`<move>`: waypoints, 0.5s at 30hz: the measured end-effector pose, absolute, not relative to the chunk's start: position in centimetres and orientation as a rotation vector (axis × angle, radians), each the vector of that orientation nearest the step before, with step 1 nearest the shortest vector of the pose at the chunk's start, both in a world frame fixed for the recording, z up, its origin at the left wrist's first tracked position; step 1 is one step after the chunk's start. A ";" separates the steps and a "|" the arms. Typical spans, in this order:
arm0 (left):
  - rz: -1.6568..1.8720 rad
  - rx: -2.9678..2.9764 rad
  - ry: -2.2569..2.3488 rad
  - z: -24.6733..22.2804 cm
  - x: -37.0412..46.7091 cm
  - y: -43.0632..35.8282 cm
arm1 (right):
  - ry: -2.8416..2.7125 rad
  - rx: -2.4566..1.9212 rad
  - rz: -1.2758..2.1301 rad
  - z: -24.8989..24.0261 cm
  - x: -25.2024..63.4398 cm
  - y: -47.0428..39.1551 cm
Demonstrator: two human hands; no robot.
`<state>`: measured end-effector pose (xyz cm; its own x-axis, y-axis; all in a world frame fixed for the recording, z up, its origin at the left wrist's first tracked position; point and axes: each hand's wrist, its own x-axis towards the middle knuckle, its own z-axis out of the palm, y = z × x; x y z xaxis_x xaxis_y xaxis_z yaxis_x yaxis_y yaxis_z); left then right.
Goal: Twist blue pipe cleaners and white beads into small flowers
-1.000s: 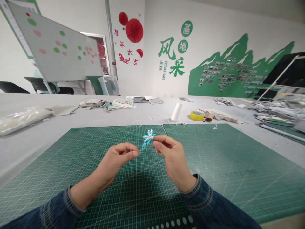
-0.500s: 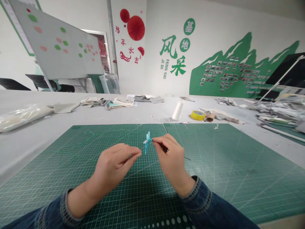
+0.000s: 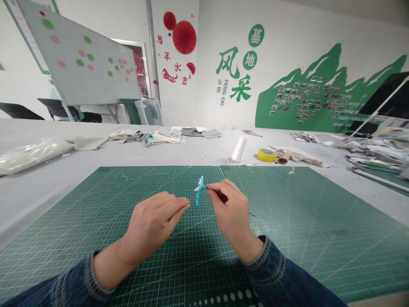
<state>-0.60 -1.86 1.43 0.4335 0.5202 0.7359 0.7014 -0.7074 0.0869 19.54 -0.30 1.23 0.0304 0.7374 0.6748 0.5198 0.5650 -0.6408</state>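
My right hand (image 3: pixel 230 213) pinches one end of a small blue and white openwork piece (image 3: pixel 200 190) between thumb and fingertips. The piece has thin petal-like or wing-like parts, and it hangs in the air above the green cutting mat (image 3: pixel 275 238). A thin dark stick (image 3: pixel 252 214) pokes out behind my right hand; its other end is hidden. Just left of the blue piece, my left hand (image 3: pixel 155 226) is closed in a pinch, thumb against forefinger. Whatever lies between those fingertips is too fine to make out.
Beyond the mat stand a white thread cone (image 3: pixel 239 149) and a roll of yellow tape (image 3: pixel 267 155). Fabric scraps (image 3: pixel 169 135) lie along the back. At the left is a plastic-wrapped bundle (image 3: pixel 35 155); piled cloth (image 3: pixel 380 149) sits at the right.
The view has shifted slightly, moving the background a little to the right. Both hands keep nearly the same pose, and the blue piece is still pinched in my right hand.
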 end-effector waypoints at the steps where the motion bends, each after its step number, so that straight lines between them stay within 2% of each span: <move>1: -1.170 -2.479 -1.098 1.3 -0.7 -1.7 | -1.601 -1.094 0.283 1.3 19.6 -0.2; 8: -1.362 -2.540 -1.412 1.4 -0.9 -0.9 | -1.493 -1.116 0.510 1.8 19.6 0.1; 15: -1.505 -2.571 -1.668 1.2 -0.9 -0.2 | -1.229 -1.041 1.080 1.7 19.7 0.6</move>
